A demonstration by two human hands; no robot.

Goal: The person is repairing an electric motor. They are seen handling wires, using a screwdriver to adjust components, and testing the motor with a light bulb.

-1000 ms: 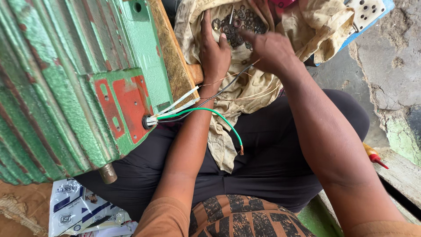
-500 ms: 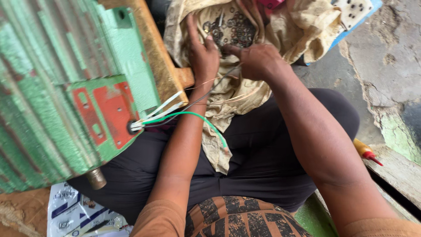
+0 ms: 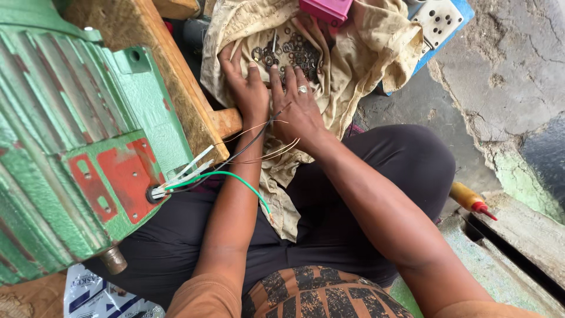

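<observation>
A dirty beige cloth (image 3: 365,53) lies spread over my lap and the ground, with a pile of several small metal washers and nuts (image 3: 289,52) on it. My left hand (image 3: 244,88) rests flat on the cloth at the pile's left edge. My right hand (image 3: 297,103), a ring on one finger, lies flat beside it with fingertips reaching into the washers. Both hands have fingers spread and hold nothing. Thin copper and black wires (image 3: 259,138) cross over my wrists. They run from a green electric motor (image 3: 65,153) with a red terminal plate (image 3: 115,179).
A green wire (image 3: 235,179) and white-sleeved leads stick out of the motor's terminal hole. A wooden block (image 3: 170,76) stands beside the motor. A pink box (image 3: 326,9) sits at the cloth's top, a white perforated plate (image 3: 438,20) at upper right, a yellow-handled tool (image 3: 471,200) at right.
The view has dropped lower and nearer. My right hand opened from a loose fist and now lies flat on the washers; my left hand stayed on the cloth.
</observation>
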